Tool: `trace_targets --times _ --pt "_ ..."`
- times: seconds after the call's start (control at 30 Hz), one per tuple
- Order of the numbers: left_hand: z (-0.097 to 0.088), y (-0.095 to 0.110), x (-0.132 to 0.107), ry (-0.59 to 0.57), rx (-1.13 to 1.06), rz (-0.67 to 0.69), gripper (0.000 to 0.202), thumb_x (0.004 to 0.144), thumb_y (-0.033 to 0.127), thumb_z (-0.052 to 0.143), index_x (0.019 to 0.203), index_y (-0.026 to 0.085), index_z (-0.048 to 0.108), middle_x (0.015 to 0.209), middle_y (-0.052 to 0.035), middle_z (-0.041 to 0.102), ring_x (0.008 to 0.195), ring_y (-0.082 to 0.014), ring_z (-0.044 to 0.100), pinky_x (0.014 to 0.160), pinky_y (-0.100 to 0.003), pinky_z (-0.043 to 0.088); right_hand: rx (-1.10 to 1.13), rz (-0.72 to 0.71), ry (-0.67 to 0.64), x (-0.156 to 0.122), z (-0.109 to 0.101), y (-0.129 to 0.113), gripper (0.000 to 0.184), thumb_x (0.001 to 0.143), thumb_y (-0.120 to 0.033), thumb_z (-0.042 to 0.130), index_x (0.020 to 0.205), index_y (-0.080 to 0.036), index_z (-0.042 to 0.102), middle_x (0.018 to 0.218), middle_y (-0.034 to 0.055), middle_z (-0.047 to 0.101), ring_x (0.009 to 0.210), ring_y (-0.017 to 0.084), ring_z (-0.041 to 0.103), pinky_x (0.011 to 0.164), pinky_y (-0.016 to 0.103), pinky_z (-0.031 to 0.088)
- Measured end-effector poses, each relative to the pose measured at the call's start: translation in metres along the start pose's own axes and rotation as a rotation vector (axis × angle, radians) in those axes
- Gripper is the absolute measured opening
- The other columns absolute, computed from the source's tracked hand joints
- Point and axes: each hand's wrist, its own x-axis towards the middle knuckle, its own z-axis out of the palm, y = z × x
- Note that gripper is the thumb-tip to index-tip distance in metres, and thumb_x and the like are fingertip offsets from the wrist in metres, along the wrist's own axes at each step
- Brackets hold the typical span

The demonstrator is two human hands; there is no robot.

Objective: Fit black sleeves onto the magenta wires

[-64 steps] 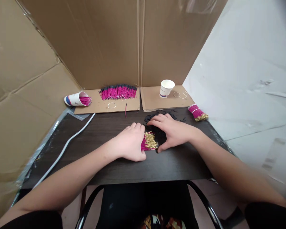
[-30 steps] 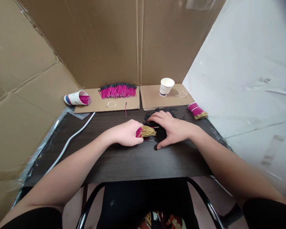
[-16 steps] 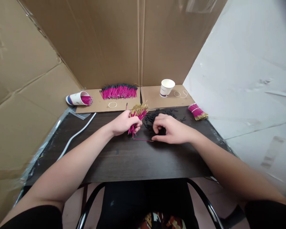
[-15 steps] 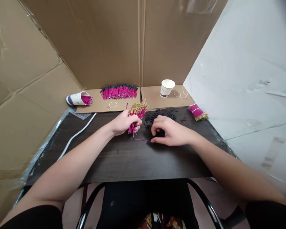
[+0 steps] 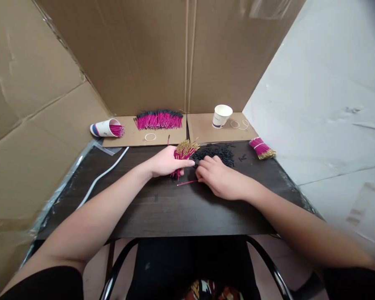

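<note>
In the head view my left hand (image 5: 167,162) is closed around a thick bundle of magenta wires (image 5: 184,152) with gold-coloured tips pointing up and away. Its thumb stretches to the right across the bundle. My right hand (image 5: 218,177) has its fingers curled and pressed together, at the near edge of a heap of small black sleeves (image 5: 223,156). A single magenta wire (image 5: 187,182) runs leftward from the right fingertips, low over the dark table (image 5: 175,216). Its right end is hidden by the fingers.
Finished-looking wires with black ends (image 5: 158,120) lie in a row on cardboard (image 5: 129,137). A tipped paper cup (image 5: 103,128) holds more wires; an upright paper cup (image 5: 221,116) stands near rubber bands (image 5: 235,124). A banded wire bundle (image 5: 261,148) lies right. A pale cable (image 5: 104,173) crosses the left side.
My right fingers have closed together at the wire's end, and the wire's right end has risen slightly. My left thumb has straightened toward the right. The view has shifted slightly.
</note>
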Motion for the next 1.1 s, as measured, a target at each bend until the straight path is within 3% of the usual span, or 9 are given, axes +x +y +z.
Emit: trace_targets --times 0.2,0.37,0.63,0.8,0.97,1.1 --pt "0.001 0.003 -0.001 -0.137 -0.133 -0.032 0.033 0.091 0.045 0.09 0.095 0.014 0.078 0.082 -0.0084 0.079 0.071 -0.0184 0.075 0.068 -0.032 0.063 0.314 0.016 0.273 -0.001 -0.002 0.016 0.016 0.114 -0.016 0.045 0.104 -0.022 0.055 0.096 0.0073 0.065 0.085 0.022 0.056 0.077 0.035 0.045" --pt "0.007 0.0 -0.002 -0.175 -0.223 -0.028 0.036 0.089 0.044 0.092 0.087 0.014 0.073 0.073 -0.0046 0.073 0.062 -0.0152 0.07 0.059 -0.027 0.056 0.512 0.074 0.505 0.003 0.005 0.018 0.006 0.109 -0.021 0.061 0.105 -0.024 0.058 0.088 0.001 0.069 0.072 0.016 0.058 0.068 0.032 0.048" --pt "0.019 -0.009 0.003 -0.149 -0.384 0.04 0.032 0.089 0.037 0.092 0.091 0.014 0.069 0.067 -0.0024 0.067 0.059 -0.014 0.065 0.056 -0.027 0.049 0.89 0.247 0.693 0.009 0.018 0.013 0.03 0.103 -0.033 0.076 0.103 -0.027 0.047 0.101 0.0066 0.079 0.085 0.021 0.074 0.075 0.039 0.058" --pt "0.029 -0.014 0.008 0.03 -0.415 0.162 0.035 0.088 0.04 0.092 0.095 0.014 0.069 0.072 -0.0028 0.071 0.066 -0.0155 0.069 0.069 -0.03 0.056 0.972 0.328 0.734 0.014 0.023 0.011 0.044 0.095 -0.035 0.081 0.114 -0.028 0.042 0.113 0.0059 0.071 0.08 0.017 0.069 0.07 0.036 0.056" --pt "0.043 -0.02 0.012 0.258 -0.341 0.34 0.036 0.086 0.043 0.094 0.09 0.017 0.069 0.083 -0.0026 0.075 0.081 -0.0179 0.072 0.087 -0.036 0.059 0.92 0.299 0.642 0.014 0.029 0.01 0.05 0.088 -0.025 0.079 0.122 -0.028 0.043 0.119 0.0063 0.061 0.083 0.018 0.068 0.068 0.036 0.056" --pt "0.052 -0.024 0.011 0.309 -0.253 0.409 0.034 0.089 0.042 0.092 0.087 0.017 0.07 0.086 -0.0028 0.073 0.082 -0.0171 0.067 0.089 -0.035 0.058 0.854 0.258 0.596 0.012 0.03 0.012 0.054 0.085 -0.021 0.077 0.128 -0.028 0.043 0.118 0.0069 0.061 0.089 0.02 0.066 0.074 0.038 0.057"
